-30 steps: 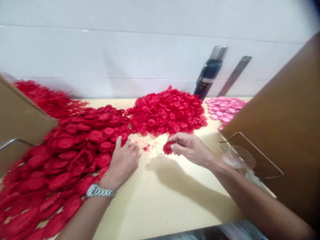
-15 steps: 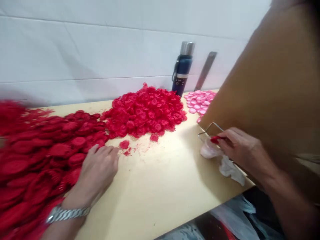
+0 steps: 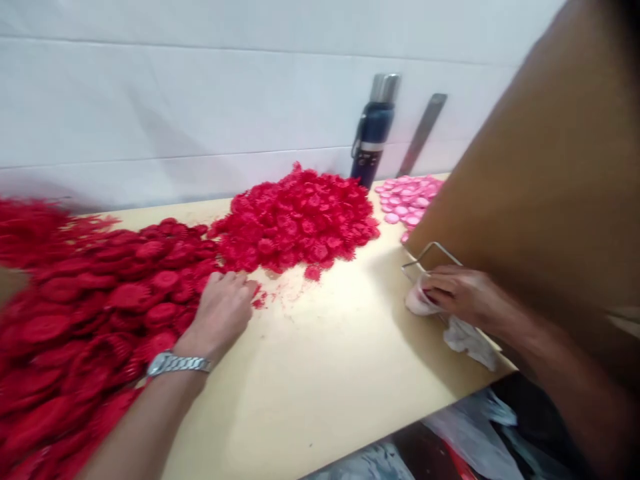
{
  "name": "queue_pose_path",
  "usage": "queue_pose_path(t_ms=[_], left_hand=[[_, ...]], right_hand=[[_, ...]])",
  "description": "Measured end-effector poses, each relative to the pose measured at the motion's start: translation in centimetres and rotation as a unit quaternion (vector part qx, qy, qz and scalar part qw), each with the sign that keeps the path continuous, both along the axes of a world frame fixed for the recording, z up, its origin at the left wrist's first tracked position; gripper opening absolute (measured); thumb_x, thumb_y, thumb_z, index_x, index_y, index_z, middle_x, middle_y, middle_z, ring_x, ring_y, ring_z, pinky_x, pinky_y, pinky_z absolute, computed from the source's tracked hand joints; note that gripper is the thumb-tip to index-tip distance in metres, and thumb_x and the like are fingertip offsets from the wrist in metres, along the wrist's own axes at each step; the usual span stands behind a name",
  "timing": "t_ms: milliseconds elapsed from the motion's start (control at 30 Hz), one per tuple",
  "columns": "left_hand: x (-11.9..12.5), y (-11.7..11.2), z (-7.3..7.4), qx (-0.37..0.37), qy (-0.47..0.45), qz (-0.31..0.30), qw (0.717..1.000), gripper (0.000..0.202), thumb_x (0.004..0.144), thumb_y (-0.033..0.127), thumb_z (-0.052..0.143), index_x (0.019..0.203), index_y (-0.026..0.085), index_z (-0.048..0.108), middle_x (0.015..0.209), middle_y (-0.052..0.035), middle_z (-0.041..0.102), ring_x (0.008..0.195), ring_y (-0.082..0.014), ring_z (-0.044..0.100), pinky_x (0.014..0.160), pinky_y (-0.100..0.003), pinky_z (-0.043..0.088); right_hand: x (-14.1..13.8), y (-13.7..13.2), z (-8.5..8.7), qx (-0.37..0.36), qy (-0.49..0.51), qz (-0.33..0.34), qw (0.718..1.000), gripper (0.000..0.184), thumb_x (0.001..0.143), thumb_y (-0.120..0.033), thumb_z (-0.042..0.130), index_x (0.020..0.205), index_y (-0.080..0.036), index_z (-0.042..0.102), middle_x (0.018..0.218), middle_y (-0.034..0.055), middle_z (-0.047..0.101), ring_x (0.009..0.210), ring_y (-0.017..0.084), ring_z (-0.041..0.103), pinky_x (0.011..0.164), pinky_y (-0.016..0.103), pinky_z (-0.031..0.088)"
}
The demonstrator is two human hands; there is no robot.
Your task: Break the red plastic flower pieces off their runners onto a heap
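Note:
My left hand (image 3: 226, 308), with a watch on its wrist, rests on the tabletop at the right edge of a heap of larger dark-red discs (image 3: 131, 297). Its fingers are curled down and pressed together, the tips hidden, over the spot of a small loose red piece. Some red shows just beyond them. My right hand (image 3: 463, 297) is closed at the mouth of a small pinkish-white pot (image 3: 419, 301), its fingertips down in the opening. Only a sliver of the red fringed disc in those fingers shows. A bent wire frame (image 3: 436, 248) stands by the pot.
A pile of smaller red fringed discs (image 3: 305, 220) lies ahead, with pink discs (image 3: 407, 197) beyond. A dark blue flask (image 3: 373, 133) and a metal strip (image 3: 425, 133) stand near the wall. A large cardboard panel (image 3: 530, 173) rises at right. A white tissue (image 3: 469, 343) lies near the edge.
My left hand has moved forward and right, over the small loose red piece. My right hand has lowered the red fringed disc into the pot's mouth. The view has shifted slightly.

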State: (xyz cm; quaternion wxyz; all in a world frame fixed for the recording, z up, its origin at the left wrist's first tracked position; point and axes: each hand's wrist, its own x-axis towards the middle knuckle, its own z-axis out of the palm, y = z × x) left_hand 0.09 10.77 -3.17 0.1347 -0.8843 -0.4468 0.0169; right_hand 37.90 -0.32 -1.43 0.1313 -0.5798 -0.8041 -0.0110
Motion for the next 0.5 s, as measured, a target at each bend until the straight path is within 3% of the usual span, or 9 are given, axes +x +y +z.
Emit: queue_pose_path(t_ms=[100,333,500], left_hand=[[0.0,0.4,0.4,0.004,0.017,-0.025,1.0,0.02,0.078,0.012,0.039,0.076,0.015,0.059,0.083,-0.0112,0.064,0.079,-0.026,0.054,0.068,-0.038,0.026],[0.0,0.4,0.5,0.032,0.035,-0.019,0.999,0.025,0.086,0.019,0.032,0.077,0.017,0.055,0.083,-0.0085,0.065,0.078,-0.0239,0.055,0.068,-0.035,0.025],[0.1,0.5,0.4,0.011,0.032,-0.02,0.999,0.024,0.081,0.012,0.033,0.071,0.017,0.054,0.079,-0.0081,0.065,0.074,-0.024,0.056,0.067,-0.035,0.026]], right_hand=[[-0.4,-0.2,0.6,-0.001,-0.015,-0.025,1.0,0.026,0.085,-0.015,0.042,0.066,-0.016,0.059,0.067,0.0046,0.057,0.062,0.014,0.052,0.058,0.026,0.038],[-0.2,-1.0,1.0,0.048,-0.089,-0.061,0.993,0.016,0.084,-0.013,0.045,0.076,-0.016,0.059,0.072,0.0044,0.056,0.068,0.015,0.049,0.064,0.026,0.035],[-0.9,-0.8,1.9,-0.006,-0.137,-0.064,0.989,0.018,0.081,-0.01,0.047,0.066,-0.015,0.056,0.069,0.0042,0.055,0.062,0.013,0.046,0.058,0.024,0.03]])
